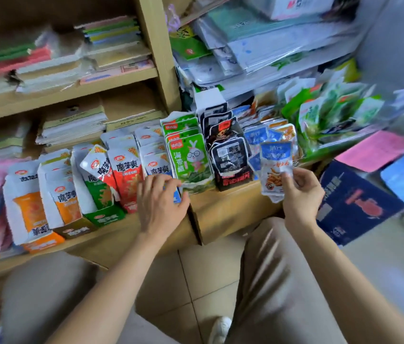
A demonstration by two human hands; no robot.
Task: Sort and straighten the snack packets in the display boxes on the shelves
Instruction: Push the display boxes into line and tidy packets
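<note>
Pinching upright blue fish packets [274,157], right hand [300,189] sits just near-right of their row [254,139]; relaxed left hand [158,197] lies farther left.

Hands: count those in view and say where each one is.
2. The left hand touches the front of the white packets, beside the green bunny packets. The right hand grips a few blue fish packets. None seems hidden.
</note>
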